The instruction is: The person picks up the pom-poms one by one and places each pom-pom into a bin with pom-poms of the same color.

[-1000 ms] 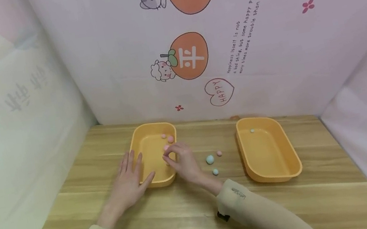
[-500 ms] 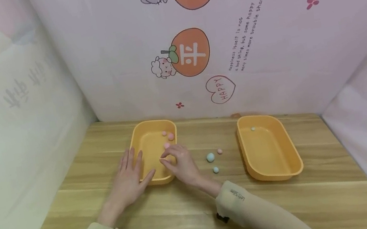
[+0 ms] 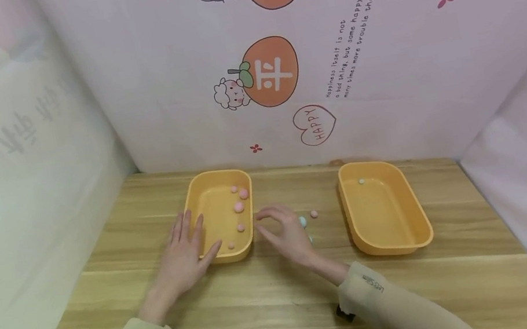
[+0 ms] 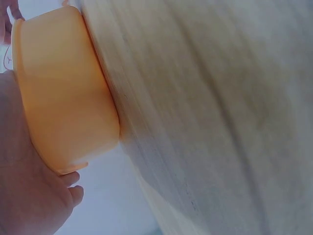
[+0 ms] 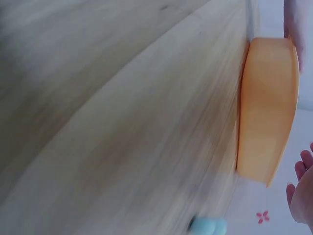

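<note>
Several pink balls [image 3: 239,207] of different sizes lie in the left yellow tray [image 3: 207,175]. My left hand [image 3: 180,261] rests on this tray's left and near rim, fingers spread and fairly straight; the left wrist view shows it against the tray's outer wall [image 4: 68,93]. Just off the tray's right side is my right hand [image 3: 287,237], thumb and forefinger apart, with nothing visible between them. Beside that hand, two light blue balls [image 3: 302,221] are partly hidden by it on the table. A small pink ball [image 3: 314,214] lies a little farther right.
To the right stands a second yellow tray [image 3: 387,225] with one tiny pale blue ball [image 3: 361,181] near its far end. Behind the wooden table [image 3: 248,320] hangs a printed white cloth [image 3: 165,87], with more cloth at both sides.
My right hand has moved from above the left tray to its right side, and its fingers have parted. Pink balls in the tray's near half now show. The left hand stays in place.
</note>
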Demonstrator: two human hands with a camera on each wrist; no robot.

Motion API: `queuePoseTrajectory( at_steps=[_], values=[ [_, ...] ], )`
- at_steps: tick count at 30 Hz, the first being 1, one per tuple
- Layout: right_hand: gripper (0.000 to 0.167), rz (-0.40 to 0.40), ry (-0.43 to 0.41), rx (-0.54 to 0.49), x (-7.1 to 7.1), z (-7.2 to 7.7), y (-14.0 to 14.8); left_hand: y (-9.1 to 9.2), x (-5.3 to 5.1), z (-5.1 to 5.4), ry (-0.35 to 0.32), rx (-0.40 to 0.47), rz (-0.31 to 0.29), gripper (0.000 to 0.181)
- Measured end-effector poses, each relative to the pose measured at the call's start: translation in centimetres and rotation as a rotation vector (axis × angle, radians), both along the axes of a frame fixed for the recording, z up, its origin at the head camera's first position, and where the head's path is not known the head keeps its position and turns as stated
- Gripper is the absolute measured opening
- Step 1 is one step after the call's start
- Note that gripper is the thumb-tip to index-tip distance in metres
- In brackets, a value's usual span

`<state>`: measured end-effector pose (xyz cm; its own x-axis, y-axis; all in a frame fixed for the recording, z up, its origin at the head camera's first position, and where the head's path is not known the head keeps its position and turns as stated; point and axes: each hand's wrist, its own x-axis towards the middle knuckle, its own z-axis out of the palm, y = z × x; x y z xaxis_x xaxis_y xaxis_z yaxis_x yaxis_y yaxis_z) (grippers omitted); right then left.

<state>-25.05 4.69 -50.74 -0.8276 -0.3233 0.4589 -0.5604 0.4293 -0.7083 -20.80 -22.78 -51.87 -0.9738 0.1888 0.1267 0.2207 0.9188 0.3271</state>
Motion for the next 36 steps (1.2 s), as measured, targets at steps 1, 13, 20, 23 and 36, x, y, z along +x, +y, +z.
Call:
queuePoseTrajectory(
  at_steps=[1,13,20,23,36],
  values=[
    [0.023,-0.011,-0.004,-0.002,0.0,-0.1,0.4,0.0,0.0,0.0,-0.001,-0.002,0.000,0.087],
    [0.040,-0.102,0.000,0.009,-1.2,-0.7,5.1,0.0,0.2,0.2,-0.003,0.000,-0.001,0.086],
    [0.050,-0.155,-0.117,0.054,-1.5,-1.3,6.7,0.0,0.2,0.3,-0.006,0.010,-0.005,0.085],
    [0.054,-0.172,-0.146,0.074,-1.6,-1.6,7.1,0.0,0.2,0.3,-0.013,0.010,-0.003,0.085],
    [0.047,-0.259,-0.167,0.152,-2.5,-3.5,8.7,-0.1,0.1,0.1,-0.020,0.016,0.001,0.085]
  ],
)
